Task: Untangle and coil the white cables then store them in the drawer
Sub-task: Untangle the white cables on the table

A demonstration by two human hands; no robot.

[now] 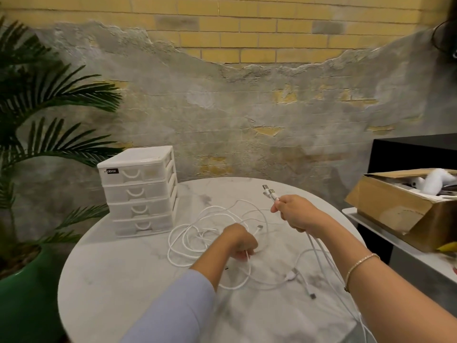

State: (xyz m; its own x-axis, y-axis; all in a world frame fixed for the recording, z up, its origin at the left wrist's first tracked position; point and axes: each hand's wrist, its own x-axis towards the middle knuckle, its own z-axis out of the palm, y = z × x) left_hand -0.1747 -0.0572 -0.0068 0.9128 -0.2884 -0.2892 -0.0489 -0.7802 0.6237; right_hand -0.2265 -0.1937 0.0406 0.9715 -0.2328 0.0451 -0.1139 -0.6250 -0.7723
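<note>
- Two hands work the white cables [188, 233] on the worktop [118, 280];
- right hand [294, 214] grips several plug ends;
- left hand [241, 242] pinches one strand.

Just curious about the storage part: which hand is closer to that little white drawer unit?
Left. The left hand grips cable just right of the drawer unit; the right hand holds plug ends farther right.
</note>
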